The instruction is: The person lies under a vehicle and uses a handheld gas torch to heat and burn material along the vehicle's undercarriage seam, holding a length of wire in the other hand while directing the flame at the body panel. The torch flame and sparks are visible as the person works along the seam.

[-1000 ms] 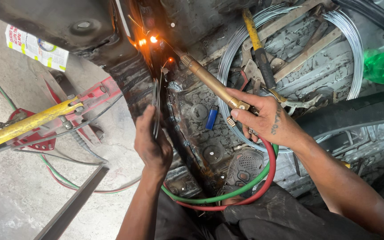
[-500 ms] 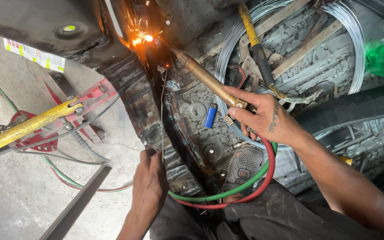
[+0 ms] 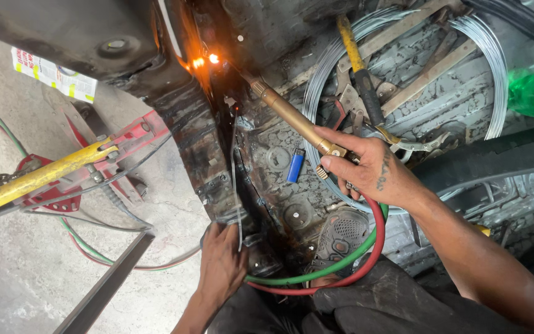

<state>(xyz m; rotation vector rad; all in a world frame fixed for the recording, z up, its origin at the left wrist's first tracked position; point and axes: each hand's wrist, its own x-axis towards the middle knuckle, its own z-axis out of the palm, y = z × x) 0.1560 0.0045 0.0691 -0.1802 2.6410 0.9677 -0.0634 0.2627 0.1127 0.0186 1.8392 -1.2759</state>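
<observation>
Overhead, the head camera looks down on a blackened, rusty car body panel (image 3: 186, 124) with two small orange glowing spots (image 3: 205, 60) near its upper edge. The right hand (image 3: 372, 170) is curled around the valve end of a brass gas welding torch (image 3: 292, 117), thumb and fingers closed on its body, and the torch's slim tip reaches up and to the left so that it ends right at the glow. From the torch's rear, just under that hand, a green hose (image 3: 341, 263) and a red hose (image 3: 366, 272) loop down side by side and run left across the dark cloth of the person's lap. The left hand (image 3: 222, 266) sits lower, at the bottom edge of the panel, fingers pinched on the lower end of a thin filler rod (image 3: 235, 173) that stands nearly upright, its top close below the glow. Just right of the rod a small blue lighter (image 3: 296, 165) lies on the cracked, grimy car floor (image 3: 279, 136), between rod and torch. Farther right a coil of bright steel wire (image 3: 495, 62) rests on that floor, with a yellow-handled tool (image 3: 356, 68) lying across it and locking pliers (image 3: 412, 143) just behind the right hand. A green plastic bottle (image 3: 533, 93) shows at the right edge. To the left, on the concrete ground (image 3: 20, 272), stands a red metal stand (image 3: 63, 179) carrying a yellow bar (image 3: 44, 176), and a dark steel strip (image 3: 103, 287) lies slanted near the left forearm.
</observation>
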